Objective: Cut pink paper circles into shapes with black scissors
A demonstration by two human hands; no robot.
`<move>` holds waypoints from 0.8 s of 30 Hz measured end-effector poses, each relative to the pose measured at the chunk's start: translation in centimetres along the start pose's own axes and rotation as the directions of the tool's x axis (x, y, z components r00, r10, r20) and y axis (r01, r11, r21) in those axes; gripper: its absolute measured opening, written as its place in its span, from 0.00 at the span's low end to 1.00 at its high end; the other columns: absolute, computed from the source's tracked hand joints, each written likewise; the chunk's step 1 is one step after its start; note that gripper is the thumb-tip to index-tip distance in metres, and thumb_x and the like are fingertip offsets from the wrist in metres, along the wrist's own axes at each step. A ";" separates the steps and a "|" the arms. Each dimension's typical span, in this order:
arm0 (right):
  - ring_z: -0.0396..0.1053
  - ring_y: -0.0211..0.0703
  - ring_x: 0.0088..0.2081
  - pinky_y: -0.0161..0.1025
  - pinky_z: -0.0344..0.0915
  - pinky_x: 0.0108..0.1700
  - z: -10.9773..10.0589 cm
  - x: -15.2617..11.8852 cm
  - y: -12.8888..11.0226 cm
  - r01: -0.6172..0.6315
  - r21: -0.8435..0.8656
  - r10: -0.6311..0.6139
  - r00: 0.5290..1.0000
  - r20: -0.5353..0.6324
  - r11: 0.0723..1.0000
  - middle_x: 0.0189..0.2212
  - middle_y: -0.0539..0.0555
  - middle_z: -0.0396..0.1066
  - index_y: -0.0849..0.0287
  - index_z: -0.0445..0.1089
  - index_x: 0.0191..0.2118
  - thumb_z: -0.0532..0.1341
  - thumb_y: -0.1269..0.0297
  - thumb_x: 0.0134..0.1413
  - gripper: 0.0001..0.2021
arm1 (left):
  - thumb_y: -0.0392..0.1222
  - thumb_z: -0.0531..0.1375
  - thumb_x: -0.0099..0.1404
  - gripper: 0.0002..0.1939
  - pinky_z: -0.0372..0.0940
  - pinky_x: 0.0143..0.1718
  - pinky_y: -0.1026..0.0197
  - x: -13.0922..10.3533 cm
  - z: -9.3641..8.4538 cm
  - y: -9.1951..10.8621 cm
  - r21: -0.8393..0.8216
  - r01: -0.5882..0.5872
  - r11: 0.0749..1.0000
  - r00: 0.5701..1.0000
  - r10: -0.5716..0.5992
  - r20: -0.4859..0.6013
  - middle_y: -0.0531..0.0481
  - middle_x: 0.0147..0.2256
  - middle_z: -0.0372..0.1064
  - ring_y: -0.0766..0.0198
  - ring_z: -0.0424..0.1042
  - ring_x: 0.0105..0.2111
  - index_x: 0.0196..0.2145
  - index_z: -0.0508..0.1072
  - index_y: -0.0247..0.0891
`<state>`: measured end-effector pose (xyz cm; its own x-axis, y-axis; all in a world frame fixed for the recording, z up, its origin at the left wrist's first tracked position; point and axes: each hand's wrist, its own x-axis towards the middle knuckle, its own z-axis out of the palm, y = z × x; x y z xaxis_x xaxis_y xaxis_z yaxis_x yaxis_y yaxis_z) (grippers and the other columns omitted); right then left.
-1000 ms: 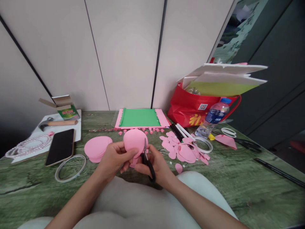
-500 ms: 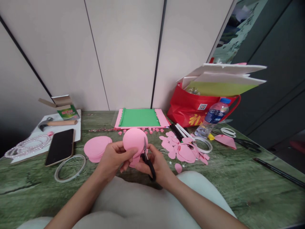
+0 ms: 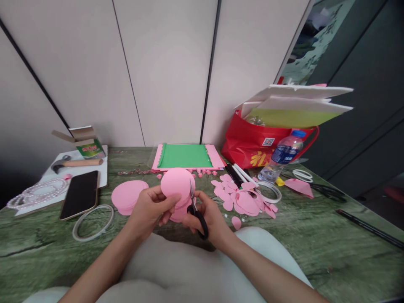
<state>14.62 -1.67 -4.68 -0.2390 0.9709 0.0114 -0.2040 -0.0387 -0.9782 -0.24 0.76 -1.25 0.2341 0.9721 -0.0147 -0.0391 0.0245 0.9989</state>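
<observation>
Between its thumb and fingers my left hand grips a round piece of pink paper. Further pink paper shows beneath that disc, partly covered by the fingers. My right hand is closed around the black handles of a pair of scissors. The blades point up and away, lying at the right edge of the pink disc. A stack of pink paper circles rests on the table left of my left hand. To the right of my right hand lies a heap of pink paper cut-outs.
A phone, a tape roll, bead strings and a hammer lie on the left. At the back is a green sheet. A red bag, a water bottle and another tape roll stand right.
The pink disc and my left hand have shifted slightly up and left. The scissors have turned a little with my right hand. Everything else on the table stays put.
</observation>
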 end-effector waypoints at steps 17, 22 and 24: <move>0.58 0.33 0.15 0.29 0.52 0.17 0.2 -0.2 0.3 0.019 -0.054 -0.016 0.998 0.063 0.998 0.16 0.42 0.64 0.57 0.55 0.37 0.69 0.57 0.31 0.28 | 0.43 0.62 0.51 0.13 0.49 0.09 0.72 -0.1 0.2 0.0 0.100 0.028 0.995 0.999 -0.031 0.025 0.58 0.08 0.57 0.76 0.53 0.09 0.16 0.67 0.33; 0.58 0.32 0.21 0.31 0.54 0.24 0.1 0.0 0.4 0.074 0.051 -0.078 0.995 0.066 0.996 0.20 0.43 0.62 0.57 0.56 0.39 0.70 0.61 0.31 0.28 | 0.43 0.63 0.51 0.12 0.48 0.10 0.72 -0.2 0.0 -0.3 0.196 0.011 0.981 0.999 -0.020 0.040 0.58 0.08 0.58 0.76 0.53 0.09 0.17 0.68 0.33; 0.58 0.32 0.23 0.30 0.53 0.25 0.0 0.1 0.5 0.090 0.059 -0.094 0.994 0.060 0.994 0.21 0.43 0.62 0.57 0.56 0.39 0.71 0.62 0.30 0.29 | 0.43 0.62 0.51 0.13 0.48 0.10 0.72 -0.2 -0.1 -0.4 0.220 0.000 0.976 0.999 -0.011 0.047 0.59 0.09 0.57 0.76 0.53 0.09 0.17 0.68 0.33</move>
<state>14.46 -1.63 -5.17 -0.2757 0.9543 0.1154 -0.2801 0.0351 -0.9593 -0.36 0.62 -1.68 0.2801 0.9597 -0.0231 0.1754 -0.0275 0.9841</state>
